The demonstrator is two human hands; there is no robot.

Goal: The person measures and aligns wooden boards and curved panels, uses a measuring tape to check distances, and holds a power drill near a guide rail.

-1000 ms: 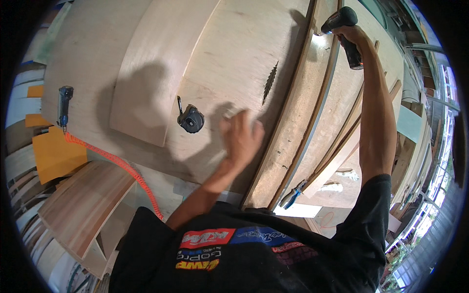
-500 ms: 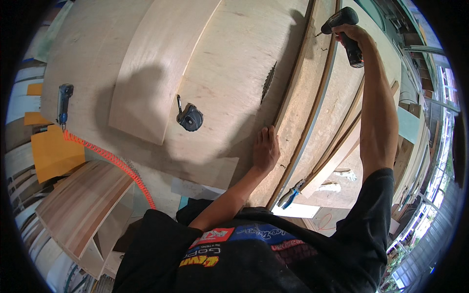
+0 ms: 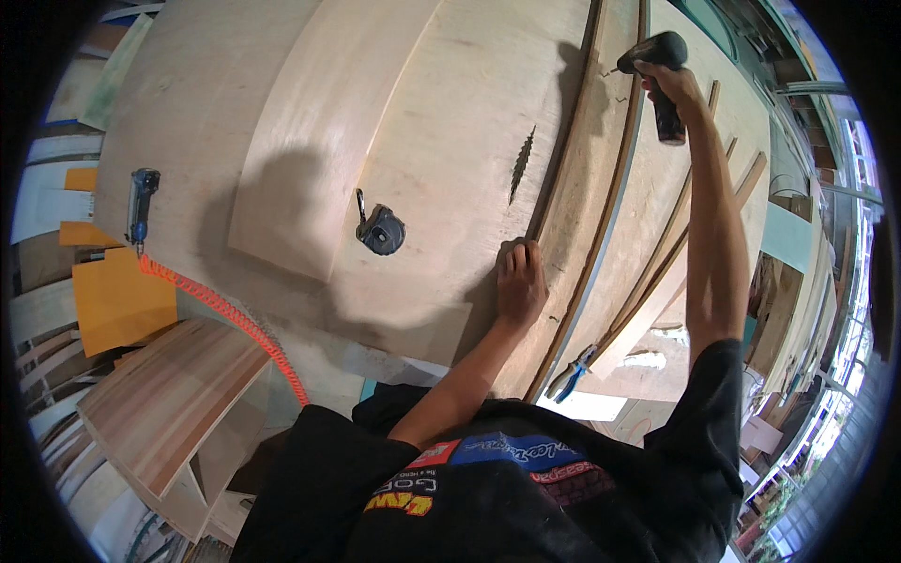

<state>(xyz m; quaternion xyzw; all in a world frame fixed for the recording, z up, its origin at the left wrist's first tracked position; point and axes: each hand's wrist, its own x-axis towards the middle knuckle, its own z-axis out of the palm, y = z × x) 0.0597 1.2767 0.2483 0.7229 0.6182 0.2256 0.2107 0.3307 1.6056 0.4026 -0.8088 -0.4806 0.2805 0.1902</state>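
A black cordless drill (image 3: 654, 51) is in my right hand (image 3: 672, 81), fingers wrapped round its grip. Its thin bit points left over the far part of a long, narrow wooden frame (image 3: 574, 202); whether the tip touches the wood I cannot tell. Small dark screws or marks dot that frame. Its left edge is held near me by my left hand (image 3: 523, 286), with fingers curled over it. To the left of that hand, a black tape measure (image 3: 383, 231) lies on the big plywood sheet (image 3: 450, 159).
A pale board (image 3: 310, 141) lies on the sheet. An air tool (image 3: 142, 202) with a coiled orange hose (image 3: 225, 312) sits at the left edge. Pliers (image 3: 571, 375) lie beside the frame, near wood strips (image 3: 666, 253). A wooden cabinet (image 3: 169, 403) stands lower left.
The whole view has shifted slightly, with the tape measure and air tool now farther right. The drill's handle has swung more upright. My left hand keeps its hold on the frame's edge.
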